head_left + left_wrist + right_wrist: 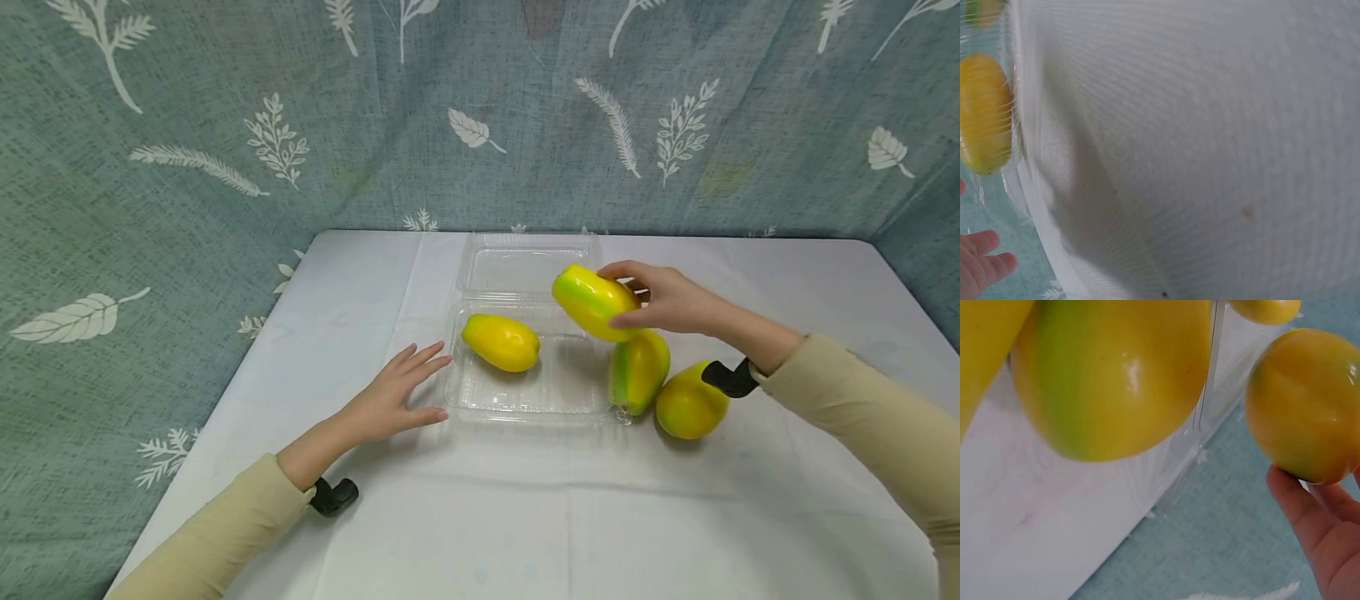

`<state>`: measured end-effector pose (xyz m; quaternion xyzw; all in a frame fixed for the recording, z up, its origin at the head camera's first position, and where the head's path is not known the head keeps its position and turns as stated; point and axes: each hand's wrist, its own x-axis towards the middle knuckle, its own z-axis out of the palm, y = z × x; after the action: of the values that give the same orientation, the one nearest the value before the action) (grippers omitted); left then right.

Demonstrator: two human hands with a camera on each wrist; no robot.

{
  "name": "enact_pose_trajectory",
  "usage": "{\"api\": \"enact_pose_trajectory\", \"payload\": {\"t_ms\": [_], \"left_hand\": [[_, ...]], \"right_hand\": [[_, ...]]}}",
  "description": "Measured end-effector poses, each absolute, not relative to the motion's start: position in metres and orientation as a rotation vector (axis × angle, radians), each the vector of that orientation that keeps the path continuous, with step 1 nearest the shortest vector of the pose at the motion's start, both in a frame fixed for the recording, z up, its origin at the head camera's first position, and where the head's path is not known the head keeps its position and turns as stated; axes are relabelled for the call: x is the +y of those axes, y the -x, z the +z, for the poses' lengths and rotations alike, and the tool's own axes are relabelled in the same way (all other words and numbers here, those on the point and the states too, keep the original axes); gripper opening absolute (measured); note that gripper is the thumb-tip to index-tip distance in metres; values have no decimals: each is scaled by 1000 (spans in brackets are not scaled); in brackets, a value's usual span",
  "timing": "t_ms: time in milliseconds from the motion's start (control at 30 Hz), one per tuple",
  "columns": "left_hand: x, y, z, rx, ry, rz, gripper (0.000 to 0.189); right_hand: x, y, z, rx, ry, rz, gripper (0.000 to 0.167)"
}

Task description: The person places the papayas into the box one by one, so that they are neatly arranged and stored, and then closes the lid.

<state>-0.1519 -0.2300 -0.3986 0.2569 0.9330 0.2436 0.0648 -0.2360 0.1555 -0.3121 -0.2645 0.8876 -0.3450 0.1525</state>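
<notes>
My right hand (667,298) grips a yellow-green papaya (588,300) by its right end, thumb below and fingers on top. In the head view this fruit overlaps the right part of a clear plastic clamshell box (562,396). The right wrist view shows the thumb and fingers against the papaya (1310,403). Inside the box, on its left side, lies a second papaya (501,343). My left hand (393,396) holds nothing; its fingers are spread, with the fingertips right at the box's left edge.
A third papaya (640,375) lies at the box's right edge, and a fourth papaya (690,408) sits beside it to the right. The box's lid (532,262) is folded back toward the far table edge. Behind the white-covered table (480,517) hangs a leaf-patterned curtain (525,183).
</notes>
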Motion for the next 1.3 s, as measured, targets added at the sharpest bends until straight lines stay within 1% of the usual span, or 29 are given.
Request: {"api": "enact_pose_trajectory", "payload": {"t_ms": [267, 633, 1300], "left_hand": [[-230, 152, -398, 2818, -787, 741, 73], [-230, 152, -397, 2805, -761, 744, 72], [-231, 153, -399, 2801, -754, 740, 73]], "right_hand": [[145, 238, -314, 2516, 836, -986, 61], [131, 236, -324, 2556, 920, -870, 59], [112, 238, -333, 2572, 883, -739, 66]]}}
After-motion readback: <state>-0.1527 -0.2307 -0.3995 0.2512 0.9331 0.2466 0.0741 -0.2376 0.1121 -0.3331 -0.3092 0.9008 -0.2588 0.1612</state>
